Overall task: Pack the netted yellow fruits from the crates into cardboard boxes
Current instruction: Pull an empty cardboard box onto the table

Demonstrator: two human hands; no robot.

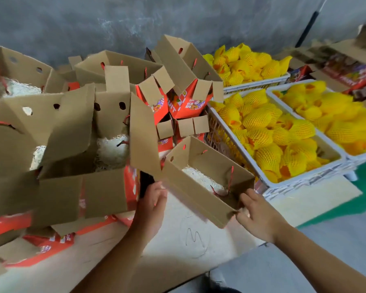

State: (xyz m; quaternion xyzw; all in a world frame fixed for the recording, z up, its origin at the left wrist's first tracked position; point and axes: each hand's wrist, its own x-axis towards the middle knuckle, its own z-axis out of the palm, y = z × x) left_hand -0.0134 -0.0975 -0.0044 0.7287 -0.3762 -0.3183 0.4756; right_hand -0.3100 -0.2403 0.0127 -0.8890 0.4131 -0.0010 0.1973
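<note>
An open cardboard box (pixel 201 176) is tilting between the two hands, raised off the pale worktop (pixel 178 240) with its near corner pointing down. The right hand (pixel 258 216) is gripping that near corner, its fingers curling over the rim while the thumb is pressing against the outer wall. The left hand (pixel 151 206) is lying flat against the box's left side where a long flap (pixel 144 140) is standing up, its fingers straight and relaxed rather than clenched. Inside the box, just beyond the right hand's fingers, a wad of white shredded padding (pixel 201 180) is sitting with a red cord handle (pixel 230 180) trailing across it. Beyond the right hand and out to its right, white plastic crates (pixel 300 176) are holding heaps of netted yellow fruits (pixel 270 134), well apart from both hands. To the left of the left hand, a jumble of other open boxes (pixel 72 144) with red printed sides is crowding the worktop, some showing the same white padding.
</note>
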